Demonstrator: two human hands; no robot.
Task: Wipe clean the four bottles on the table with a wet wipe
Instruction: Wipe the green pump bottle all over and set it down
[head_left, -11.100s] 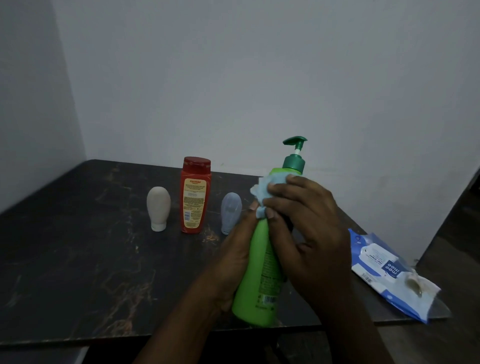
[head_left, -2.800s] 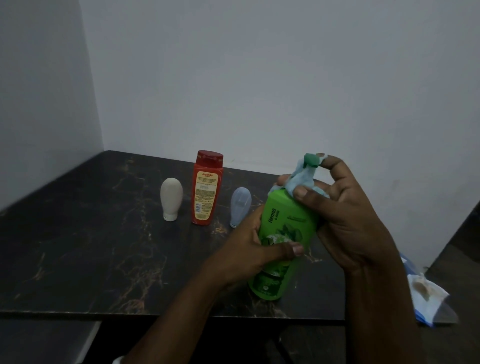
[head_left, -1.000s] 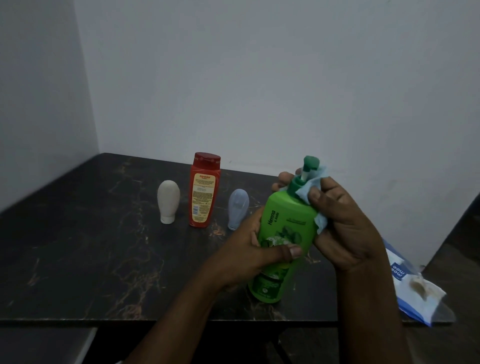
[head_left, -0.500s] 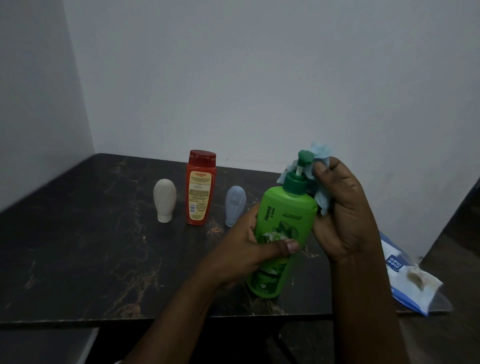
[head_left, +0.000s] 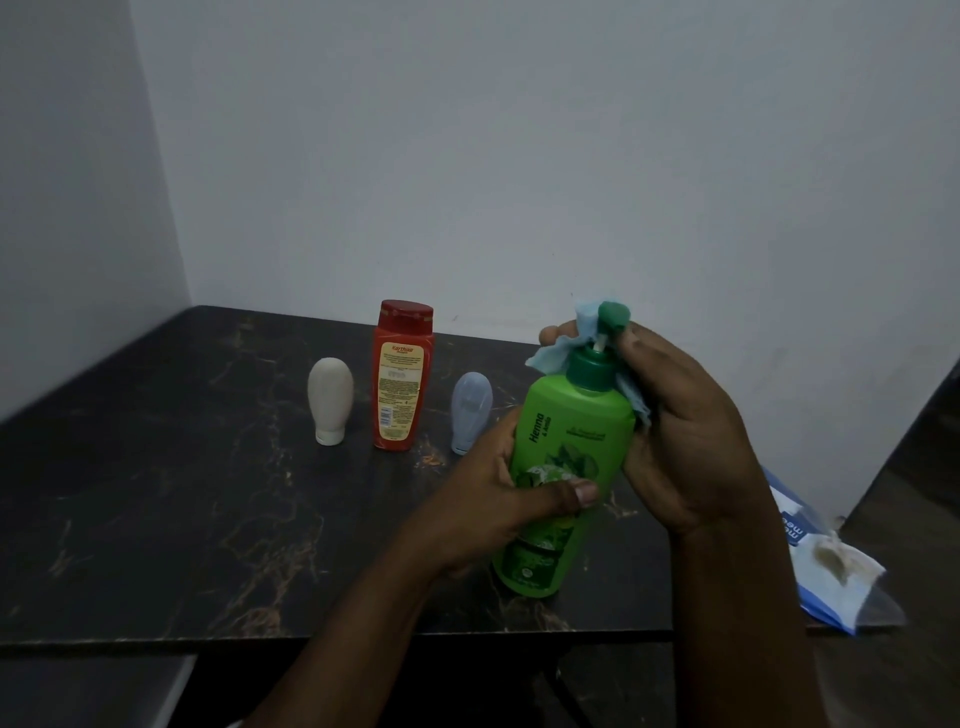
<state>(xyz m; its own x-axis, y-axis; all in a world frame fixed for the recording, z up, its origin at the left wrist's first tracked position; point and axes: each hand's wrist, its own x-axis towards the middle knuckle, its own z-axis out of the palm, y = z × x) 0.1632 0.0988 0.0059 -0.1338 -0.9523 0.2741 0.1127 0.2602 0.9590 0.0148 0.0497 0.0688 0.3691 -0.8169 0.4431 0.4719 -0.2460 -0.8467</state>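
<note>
Now left fingers (head_left: 566, 493) grip the smooth green bottle (head_left: 576, 415), right fingers (head_left: 647, 356) pinching crumpled wipe (head_left: 549, 357).

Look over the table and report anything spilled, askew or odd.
Nothing is spilled. The wipes pack lies at the table's right front corner with its flap peeled open, showing a brownish patch. The red bottle, beige tube and grey tube stand upright in a row.

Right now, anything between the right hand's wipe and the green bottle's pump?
Nothing visible. The right hand holds the wet wipe directly against the pump of the green bottle; the left hand grips the bottle's body lower down, clear of the pump.
</note>
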